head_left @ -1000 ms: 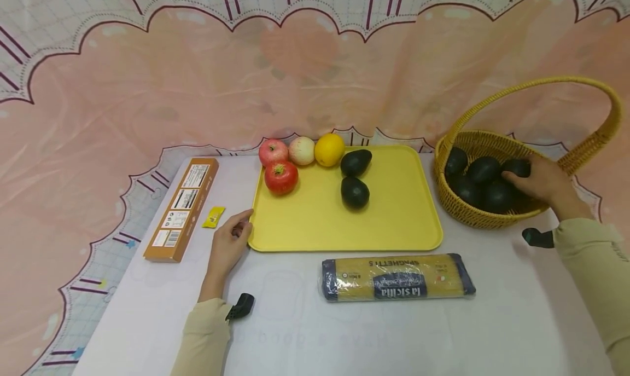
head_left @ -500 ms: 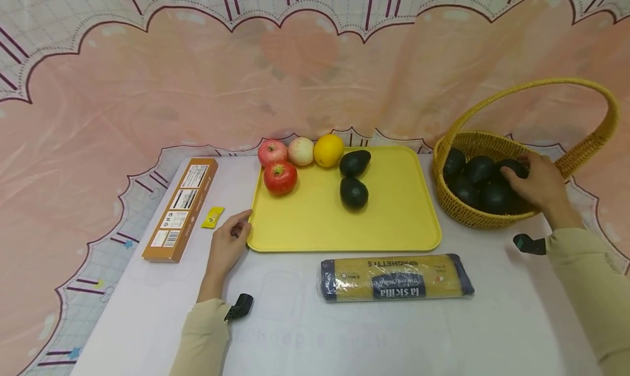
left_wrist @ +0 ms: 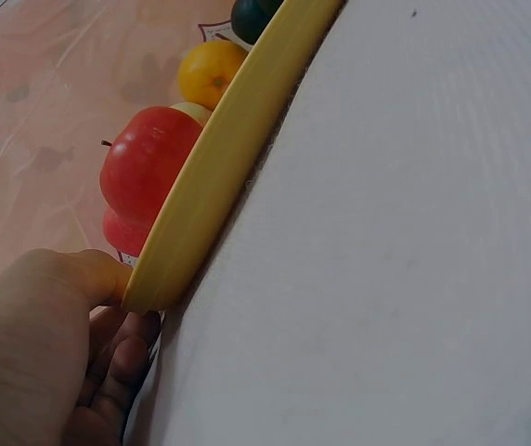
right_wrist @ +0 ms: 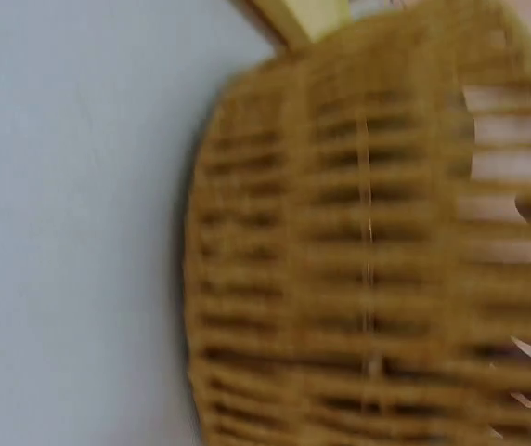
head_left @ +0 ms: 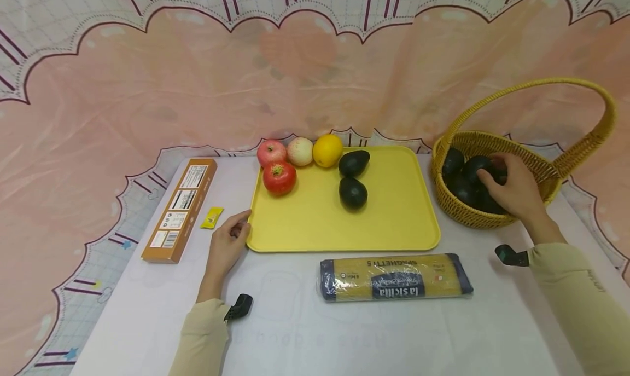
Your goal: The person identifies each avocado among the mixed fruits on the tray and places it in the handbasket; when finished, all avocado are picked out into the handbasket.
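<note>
My right hand (head_left: 518,192) is inside a wicker basket (head_left: 467,216) at the right, thumb and fingers gripping a dark avocado (head_left: 500,178). Several more avocados (head_left: 461,190) lie in the basket around it. In the right wrist view the woven wall (right_wrist: 340,232) fills most of the picture and hides the grasp. My left hand (head_left: 227,242) holds the left edge of a yellow tray (head_left: 394,217); in the left wrist view the thumb is on the rim (left_wrist: 200,200) and the other fingers curl below it. On the tray lie two avocados (head_left: 353,194).
Apples (head_left: 279,178), a pale round fruit (head_left: 299,151) and an orange (head_left: 328,150) sit at the tray's back left. A spaghetti pack (head_left: 396,277) lies in front. At the left are a long brown box (head_left: 179,212) and a small yellow packet (head_left: 211,218). The basket handle (head_left: 531,83) arches high.
My right hand has moved left within the basket, taking the avocado from the right side toward the others. My left hand and the tray have stayed in place.
</note>
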Action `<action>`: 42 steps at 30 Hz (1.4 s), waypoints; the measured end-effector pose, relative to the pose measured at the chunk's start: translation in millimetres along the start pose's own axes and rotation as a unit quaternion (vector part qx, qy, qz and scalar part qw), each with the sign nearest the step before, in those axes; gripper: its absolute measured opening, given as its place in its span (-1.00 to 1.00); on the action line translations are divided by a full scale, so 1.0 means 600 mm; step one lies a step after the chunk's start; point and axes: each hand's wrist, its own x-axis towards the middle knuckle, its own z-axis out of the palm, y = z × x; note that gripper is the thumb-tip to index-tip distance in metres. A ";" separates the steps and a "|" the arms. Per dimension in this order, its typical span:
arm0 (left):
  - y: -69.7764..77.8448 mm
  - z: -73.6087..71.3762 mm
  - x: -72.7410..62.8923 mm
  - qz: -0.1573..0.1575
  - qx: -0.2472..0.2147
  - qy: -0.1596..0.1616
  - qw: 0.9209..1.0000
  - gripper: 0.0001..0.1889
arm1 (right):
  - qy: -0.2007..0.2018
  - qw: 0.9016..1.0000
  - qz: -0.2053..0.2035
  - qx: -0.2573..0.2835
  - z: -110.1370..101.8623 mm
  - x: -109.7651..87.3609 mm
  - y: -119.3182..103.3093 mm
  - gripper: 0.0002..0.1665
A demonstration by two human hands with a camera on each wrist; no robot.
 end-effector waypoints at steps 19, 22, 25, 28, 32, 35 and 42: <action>-0.001 0.000 0.000 -0.005 -0.010 0.001 1.000 -0.65 | 0.001 0.997 -0.073 0.028 0.042 -0.027 -0.102 -0.51; -0.002 0.000 0.000 -0.002 -0.012 0.002 1.000 -0.65 | 0.008 0.995 -0.096 0.026 0.052 -0.028 -0.116 -0.59; -0.003 0.000 0.000 -0.001 -0.014 0.003 1.000 -0.65 | 0.002 0.993 -0.117 0.030 0.063 -0.027 -0.131 -0.62; -0.002 0.001 0.000 0.002 -0.015 0.004 1.000 -0.65 | -0.015 0.991 -0.129 0.031 0.076 -0.025 -0.144 -0.60; -0.001 0.002 0.000 0.005 -0.018 0.004 1.000 -0.65 | -0.043 0.990 -0.129 0.031 0.091 -0.023 -0.160 -0.56; 0.000 0.002 0.000 0.005 -0.021 0.005 1.000 -0.65 | -0.059 0.989 -0.131 0.028 0.102 -0.019 -0.172 -0.55; -0.001 0.000 0.000 0.011 -0.015 0.005 1.000 -0.65 | -0.103 0.985 -0.128 0.048 0.132 -0.008 -0.205 -0.45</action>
